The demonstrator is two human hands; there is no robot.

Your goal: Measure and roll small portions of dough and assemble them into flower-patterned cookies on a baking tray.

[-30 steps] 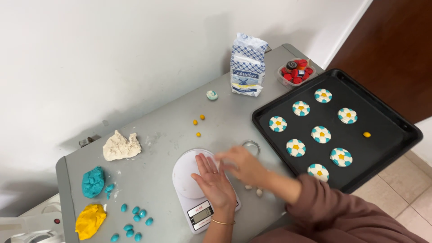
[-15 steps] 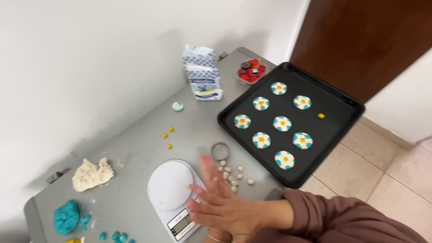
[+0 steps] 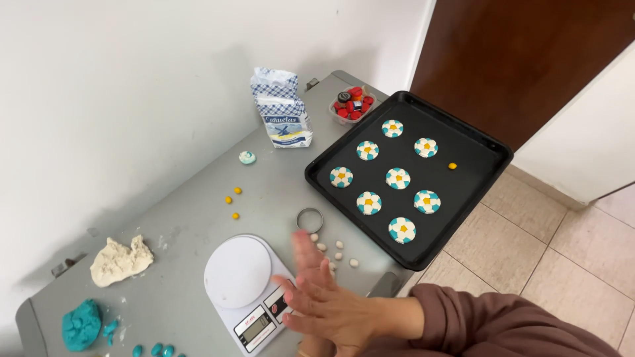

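My right hand [image 3: 340, 311], in a maroon sleeve, lies flat across my left hand [image 3: 304, 254], palm against palm, just above the table's front edge. The left fingers point up past the right hand. Whatever may sit between the palms is hidden. Right beside them is a white kitchen scale [image 3: 238, 274]. A metal ring cutter [image 3: 309, 219] and several small white dough balls [image 3: 338, 252] lie just beyond the fingertips. To the right, a black baking tray [image 3: 463, 198] holds several round white, teal and yellow dough pieces [image 3: 397, 178].
On the grey table [image 3: 185, 218]: a white dough lump [image 3: 119, 261], teal dough [image 3: 81, 324], small teal balls [image 3: 155, 349], three yellow balls [image 3: 233, 198], a flour bag [image 3: 281, 109], a tub of red caps [image 3: 354, 104]. The tray overhangs the tiled floor [image 3: 529, 251].
My hands have come off the scale and drawn back toward me, now pressed palm to palm. The view has swung right, bringing in the door and floor.
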